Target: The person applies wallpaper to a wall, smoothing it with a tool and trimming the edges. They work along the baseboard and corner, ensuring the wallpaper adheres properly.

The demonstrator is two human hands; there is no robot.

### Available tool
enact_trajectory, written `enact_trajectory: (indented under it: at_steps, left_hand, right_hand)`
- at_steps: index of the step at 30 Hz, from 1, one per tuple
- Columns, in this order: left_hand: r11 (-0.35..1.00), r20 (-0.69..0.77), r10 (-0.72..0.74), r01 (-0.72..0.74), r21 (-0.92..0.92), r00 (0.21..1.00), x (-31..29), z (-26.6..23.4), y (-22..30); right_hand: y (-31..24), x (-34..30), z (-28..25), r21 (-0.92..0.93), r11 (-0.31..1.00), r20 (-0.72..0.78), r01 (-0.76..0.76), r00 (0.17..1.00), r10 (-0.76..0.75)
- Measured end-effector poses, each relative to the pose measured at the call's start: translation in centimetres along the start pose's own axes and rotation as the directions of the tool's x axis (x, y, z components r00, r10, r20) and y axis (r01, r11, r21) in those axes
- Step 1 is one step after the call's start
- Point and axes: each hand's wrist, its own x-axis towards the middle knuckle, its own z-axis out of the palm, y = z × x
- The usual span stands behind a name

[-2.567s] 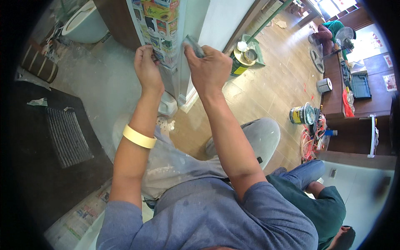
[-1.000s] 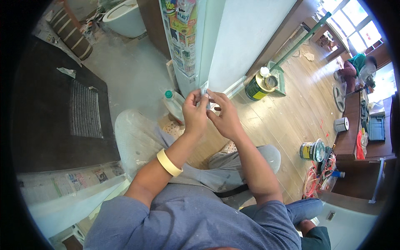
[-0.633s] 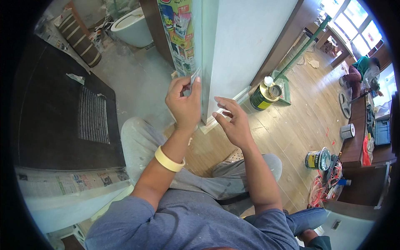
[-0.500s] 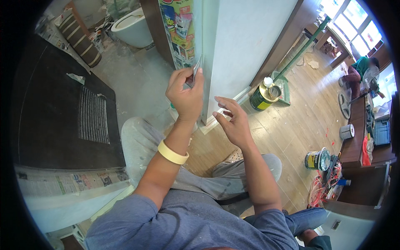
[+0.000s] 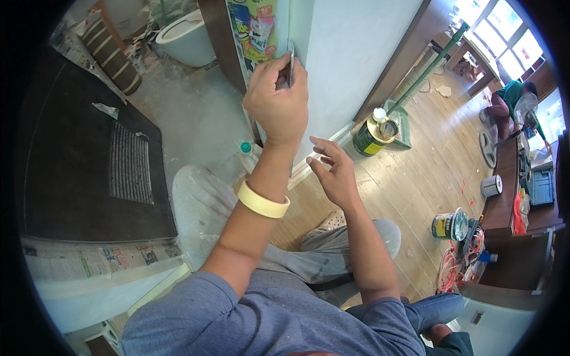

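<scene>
My left hand is raised against the corner of a pale wall panel and grips a thin flat metal blade, its edge set on the corner next to colourful printed paper stuck on the side face. A roll of masking tape sits like a bracelet on my left wrist. My right hand hovers lower, near the base of the wall, fingers spread and holding nothing. I sit on the floor with my knees bent.
An open paint can stands by the wall base, a green-capped bottle near my knee. Another can and orange cable lie at right. A dark mat, newspaper and a toilet are at left. A person sits far right.
My left hand has gone up from in front of my chest to the wall corner with the blade. My right hand let go and dropped lower, fingers spread.
</scene>
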Motion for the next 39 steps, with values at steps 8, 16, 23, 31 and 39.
enact_trajectory:
  at_steps: [8,16,23,31,39]
  left_hand:
    - [0.983,0.183,-0.119,0.089,0.160,0.976,0.7,-1.2,0.9]
    - [0.982,0.185,-0.035,0.000,0.187,0.982,3.8,-1.0,1.9]
    - [0.873,0.393,-0.246,0.026,0.488,0.886,-4.3,-3.4,-3.5]
    - [0.982,0.161,-0.029,-0.002,0.191,0.986,-0.9,-0.3,-1.5]
    - [0.981,0.220,-0.087,0.045,0.189,0.972,-3.6,-1.7,-3.6]
  right_hand:
    - [-0.4,0.0,-0.1,-0.034,0.999,-0.003,0.014,1.000,-0.014]
    - [-0.7,-0.3,-0.6,-0.027,0.999,-0.021,0.027,0.999,-0.028]
    - [-0.9,0.1,-0.4,0.005,1.000,-0.035,0.017,0.999,-0.016]
    - [-0.1,-0.1,-0.8,0.033,0.999,-0.060,0.029,0.998,-0.027]
    - [0.2,0.4,-0.7,0.000,0.999,-0.080,0.041,0.996,-0.041]
